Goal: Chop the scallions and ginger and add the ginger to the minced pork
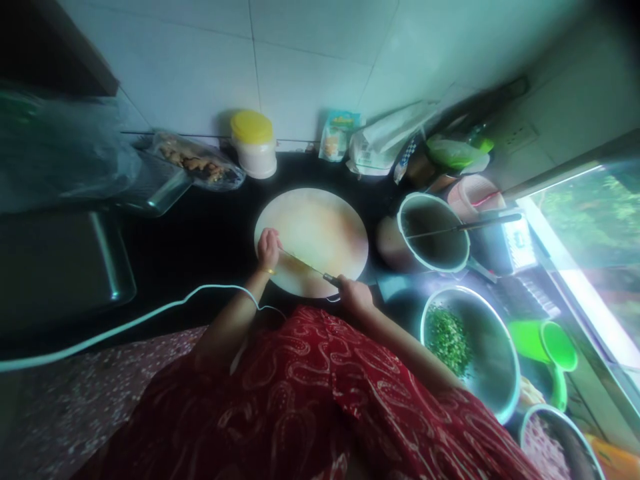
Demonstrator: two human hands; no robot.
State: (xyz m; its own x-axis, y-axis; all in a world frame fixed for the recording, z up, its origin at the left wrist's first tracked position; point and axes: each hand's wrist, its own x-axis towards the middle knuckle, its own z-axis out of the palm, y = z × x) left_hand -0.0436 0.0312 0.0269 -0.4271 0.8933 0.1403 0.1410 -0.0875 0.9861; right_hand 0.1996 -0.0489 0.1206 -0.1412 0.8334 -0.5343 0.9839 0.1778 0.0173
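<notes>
A round, pale cutting board (315,220) lies on the black counter in front of me. My right hand (354,295) is wrapped round the dark handle of a knife (306,264) at the board's near right edge. The thin blade slants across the near part of the board, its far end reaching my left hand (269,249). That hand rests at the board's left edge with its fingers curled together. Whether it pinches the blade's tip or some small thing is hidden. A yellow bangle circles my left wrist.
Right of the board stand a deep pot (434,261) with a utensil across it, a large metal bowl (500,373) of chopped greens and a green mug (530,339). Behind are a yellow-lidded jar (255,157) and packets (337,137). A white cable (165,307) crosses at left.
</notes>
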